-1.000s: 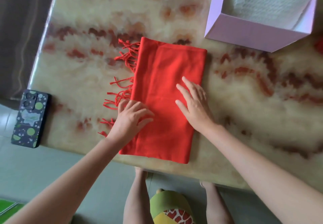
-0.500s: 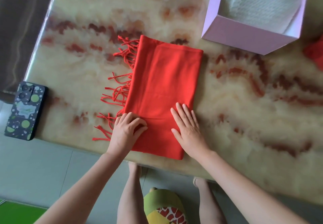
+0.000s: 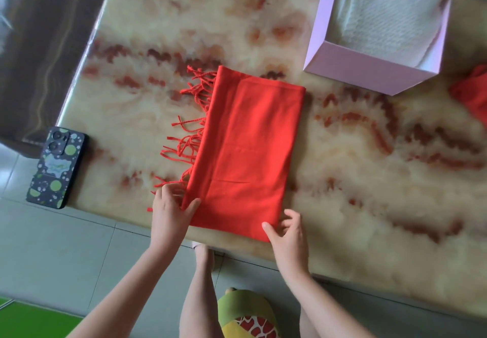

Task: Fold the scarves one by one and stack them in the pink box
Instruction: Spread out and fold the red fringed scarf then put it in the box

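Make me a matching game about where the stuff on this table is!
Things:
1. phone
2. box
3. scarf
4. white cloth

Places:
A. inside the box
B. folded flat, middle of the table
C. near left corner of the table
D. far right part of the table

Pairs: 1-C, 2-D, 3-B, 4-A.
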The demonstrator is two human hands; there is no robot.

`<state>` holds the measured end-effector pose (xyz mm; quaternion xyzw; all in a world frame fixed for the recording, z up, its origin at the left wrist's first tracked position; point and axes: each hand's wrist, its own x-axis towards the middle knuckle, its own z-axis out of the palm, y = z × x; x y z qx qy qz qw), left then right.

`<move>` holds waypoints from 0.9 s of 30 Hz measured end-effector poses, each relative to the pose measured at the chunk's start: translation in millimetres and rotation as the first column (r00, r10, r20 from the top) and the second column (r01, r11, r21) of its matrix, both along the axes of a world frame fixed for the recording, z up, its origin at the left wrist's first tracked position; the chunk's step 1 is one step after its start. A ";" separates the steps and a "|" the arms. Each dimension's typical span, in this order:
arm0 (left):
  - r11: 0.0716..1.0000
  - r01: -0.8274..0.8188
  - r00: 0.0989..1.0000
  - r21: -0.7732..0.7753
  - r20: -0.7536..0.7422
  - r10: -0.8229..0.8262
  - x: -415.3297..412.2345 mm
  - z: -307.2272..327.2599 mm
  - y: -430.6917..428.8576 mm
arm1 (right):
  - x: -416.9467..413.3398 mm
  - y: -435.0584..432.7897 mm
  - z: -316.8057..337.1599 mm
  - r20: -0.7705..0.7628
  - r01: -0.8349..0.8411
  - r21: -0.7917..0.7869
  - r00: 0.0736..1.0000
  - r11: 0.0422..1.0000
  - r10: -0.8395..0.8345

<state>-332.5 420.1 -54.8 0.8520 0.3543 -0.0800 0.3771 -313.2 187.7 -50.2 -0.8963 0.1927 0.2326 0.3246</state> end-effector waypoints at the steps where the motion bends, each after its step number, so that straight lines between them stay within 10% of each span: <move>1: 1.000 -0.006 0.999 0.001 -0.047 0.006 4.1 0.2 -3.5 | -1.5 4.8 0.1 -0.012 0.040 -0.020 0.999 0.999 -0.041; 13: 0.982 -0.042 0.961 -0.184 -0.276 -0.010 12.1 7.9 1.0 | -3.6 3.0 8.6 -0.185 0.281 0.244 0.953 0.928 -0.240; 27: 0.905 -0.191 0.981 -0.380 -0.114 0.159 7.8 23.0 -1.0 | -0.6 1.6 23.7 -0.111 0.237 0.308 0.971 0.921 -0.213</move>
